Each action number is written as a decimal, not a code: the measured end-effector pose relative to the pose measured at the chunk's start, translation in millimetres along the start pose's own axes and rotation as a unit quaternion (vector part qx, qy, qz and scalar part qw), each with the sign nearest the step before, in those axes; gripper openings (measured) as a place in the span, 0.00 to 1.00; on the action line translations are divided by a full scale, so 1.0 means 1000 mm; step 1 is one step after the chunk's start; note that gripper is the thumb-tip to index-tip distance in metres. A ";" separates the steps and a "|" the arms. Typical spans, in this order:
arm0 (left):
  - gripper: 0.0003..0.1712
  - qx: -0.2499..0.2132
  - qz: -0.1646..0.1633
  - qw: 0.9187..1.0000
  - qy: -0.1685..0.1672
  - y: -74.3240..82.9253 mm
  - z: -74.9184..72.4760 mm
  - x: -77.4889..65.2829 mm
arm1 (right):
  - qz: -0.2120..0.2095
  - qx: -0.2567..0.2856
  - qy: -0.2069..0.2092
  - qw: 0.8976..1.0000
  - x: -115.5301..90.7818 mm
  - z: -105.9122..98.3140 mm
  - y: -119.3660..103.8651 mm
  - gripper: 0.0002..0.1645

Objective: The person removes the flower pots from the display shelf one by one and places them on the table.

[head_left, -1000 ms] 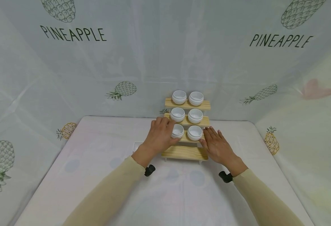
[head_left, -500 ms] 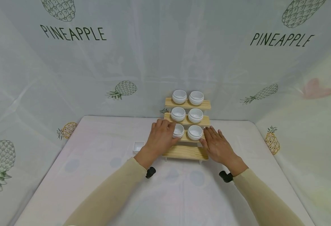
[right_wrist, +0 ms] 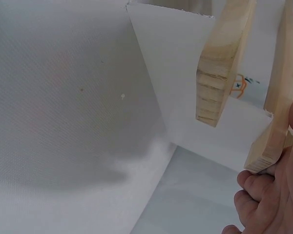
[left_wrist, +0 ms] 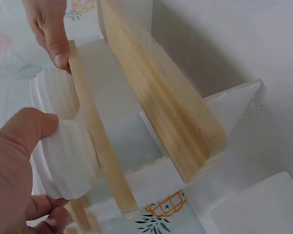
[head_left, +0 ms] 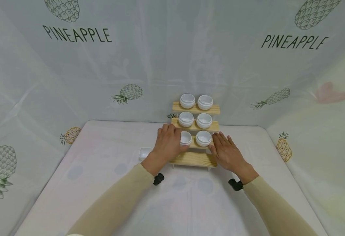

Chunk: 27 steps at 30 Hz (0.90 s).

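A stepped wooden stand (head_left: pixel 193 159) on white supports bears several white ridged bowls in pairs on its upper three steps. My left hand (head_left: pixel 169 141) pinches the left bowl (head_left: pixel 186 139) of the third step; in the left wrist view the thumb lies against that bowl (left_wrist: pixel 67 158) and fingers curl around its far side. Close beside it sits the right bowl (head_left: pixel 203 138). With fingers extended, my right hand (head_left: pixel 227 153) rests at the right end of the same step; the right wrist view shows the hand (right_wrist: pixel 271 195) touching the wooden end (right_wrist: pixel 263 158).
Left of the stand, partly behind the left forearm, a small white square dish (head_left: pixel 144 152) rests on the light tablecloth (head_left: pixel 101 170). A pineapple-print curtain (head_left: pixel 166 49) rises behind the table's back edge.
The left hand and its bowl have shifted slightly right and toward the front of the step, showing more of the square dish. The right hand keeps its place.
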<state>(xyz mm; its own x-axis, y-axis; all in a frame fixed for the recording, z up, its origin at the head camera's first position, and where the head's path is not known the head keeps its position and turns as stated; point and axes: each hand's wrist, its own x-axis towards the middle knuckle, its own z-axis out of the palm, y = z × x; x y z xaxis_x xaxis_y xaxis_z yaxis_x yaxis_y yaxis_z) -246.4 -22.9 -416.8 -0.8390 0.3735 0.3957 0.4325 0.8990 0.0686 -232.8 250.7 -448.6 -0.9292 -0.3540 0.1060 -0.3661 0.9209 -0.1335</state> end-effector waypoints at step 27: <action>0.38 -0.085 -0.017 0.995 -0.045 -0.072 -0.010 -0.097 | 0.000 0.000 -0.004 1.000 0.002 0.001 0.001 0.42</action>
<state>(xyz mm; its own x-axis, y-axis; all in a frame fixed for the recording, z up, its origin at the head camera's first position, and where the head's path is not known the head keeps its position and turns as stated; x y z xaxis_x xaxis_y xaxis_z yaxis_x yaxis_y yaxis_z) -192.5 -126.7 -450.8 -0.8771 0.3698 0.3066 0.4468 0.8624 0.2380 -234.8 250.9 -449.8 -0.9299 -0.3544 0.0983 -0.3653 0.9212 -0.1341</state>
